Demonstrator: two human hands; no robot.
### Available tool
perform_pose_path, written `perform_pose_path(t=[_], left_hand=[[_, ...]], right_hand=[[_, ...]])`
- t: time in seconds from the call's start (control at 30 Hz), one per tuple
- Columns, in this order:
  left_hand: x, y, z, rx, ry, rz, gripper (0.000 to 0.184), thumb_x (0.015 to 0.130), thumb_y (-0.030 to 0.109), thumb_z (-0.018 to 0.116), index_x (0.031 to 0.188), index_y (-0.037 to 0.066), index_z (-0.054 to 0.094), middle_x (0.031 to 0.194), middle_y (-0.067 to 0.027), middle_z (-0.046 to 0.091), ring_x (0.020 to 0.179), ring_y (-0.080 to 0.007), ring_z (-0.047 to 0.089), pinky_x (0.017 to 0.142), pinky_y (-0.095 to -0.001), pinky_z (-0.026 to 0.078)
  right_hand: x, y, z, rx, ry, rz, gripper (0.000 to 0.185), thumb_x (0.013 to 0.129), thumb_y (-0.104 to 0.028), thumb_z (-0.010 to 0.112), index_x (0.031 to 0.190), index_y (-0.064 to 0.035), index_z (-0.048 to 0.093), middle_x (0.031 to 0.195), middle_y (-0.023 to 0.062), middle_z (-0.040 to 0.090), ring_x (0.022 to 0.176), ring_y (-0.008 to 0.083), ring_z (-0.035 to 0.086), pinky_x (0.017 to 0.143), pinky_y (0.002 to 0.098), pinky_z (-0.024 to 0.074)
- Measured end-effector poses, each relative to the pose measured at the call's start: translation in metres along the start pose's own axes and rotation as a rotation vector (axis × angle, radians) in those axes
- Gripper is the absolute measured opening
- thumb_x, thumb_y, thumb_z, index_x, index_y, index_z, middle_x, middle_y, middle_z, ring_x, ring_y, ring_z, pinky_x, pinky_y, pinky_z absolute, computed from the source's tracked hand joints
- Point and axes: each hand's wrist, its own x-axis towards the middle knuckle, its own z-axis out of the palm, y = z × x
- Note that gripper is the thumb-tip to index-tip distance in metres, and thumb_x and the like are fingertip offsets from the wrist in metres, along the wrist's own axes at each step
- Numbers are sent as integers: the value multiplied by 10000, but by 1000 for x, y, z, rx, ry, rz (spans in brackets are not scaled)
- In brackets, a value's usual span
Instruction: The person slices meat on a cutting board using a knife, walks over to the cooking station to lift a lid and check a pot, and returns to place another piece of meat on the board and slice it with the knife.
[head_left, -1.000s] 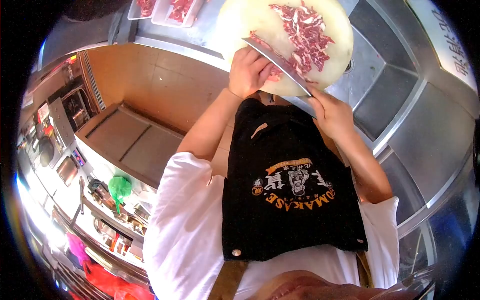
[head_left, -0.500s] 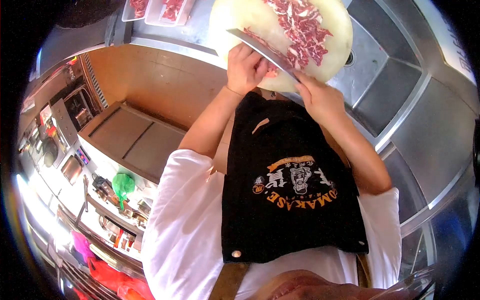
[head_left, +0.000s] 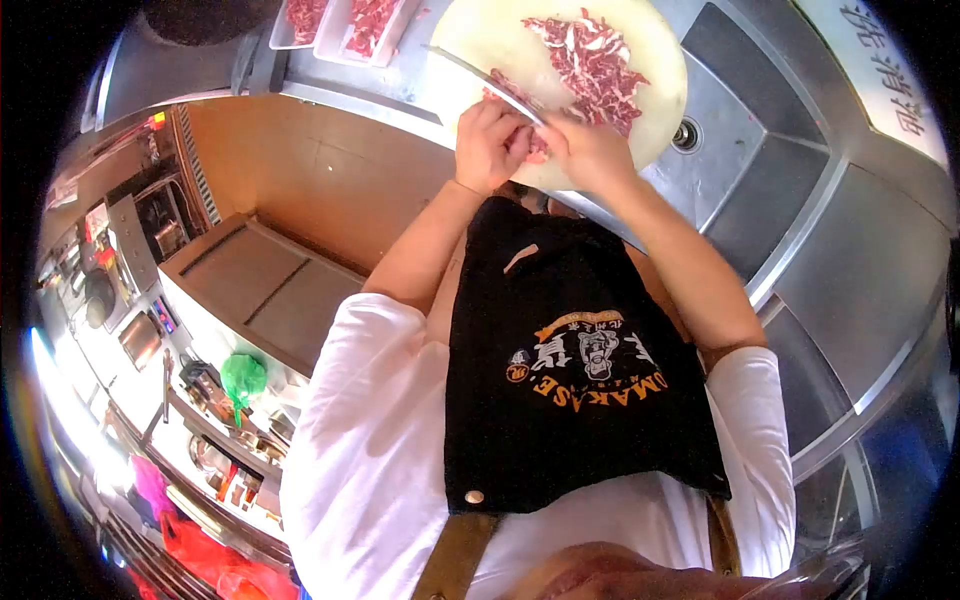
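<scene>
A round pale cutting board point(head_left: 662, 110) lies at the top of the head view. Red meat with white fat point(head_left: 592, 62), cut in thin slices, is heaped on its far right part. My right hand point(head_left: 592, 155) is closed around the handle of a kitchen knife point(head_left: 487, 82), whose blade points up and left across the board. With curled fingers, my left hand point(head_left: 487, 145) holds a piece of meat point(head_left: 538, 150) at the board's near edge, just beside the blade. The fingers hide most of that piece.
Two white trays with sliced meat, a left tray point(head_left: 281, 38) and a right tray point(head_left: 378, 55), stand on the metal counter point(head_left: 405, 82) left of the board. A sink point(head_left: 735, 150) with a drain lies to the right. Shelves with utensils and a green bag point(head_left: 243, 377) are at lower left.
The knife and my right hand have moved left and up, closer to my left hand. My left hand stays on the meat piece. The whole view has shifted slightly.
</scene>
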Motion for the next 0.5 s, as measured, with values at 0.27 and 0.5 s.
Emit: perform_pose_path(t=[0.27, 0.5], left_hand=[[-19, 4, -8, 5, -38, -18, 194, 735, 108, 751, 928, 89, 745, 990, -94, 671, 917, -333, 615, 829, -428, 484], [-20, 0, -9, -51, -34, -19, 220, 769, 66, 756, 988, 82, 748, 1109, -82, 688, 1041, -315, 627, 926, -417, 476]], right_hand=[[-56, 2, 16, -62, 74, -3, 368, 1029, -367, 542, 1382, -282, 600, 1009, 134, 734, 845, 385, 703, 731, 504, 558], [63, -12, -5, -8, 130, 44, 383, 1033, -444, 491, 1216, -179, 698, 1005, 156, 729, 927, 364, 699, 795, 442, 541]])
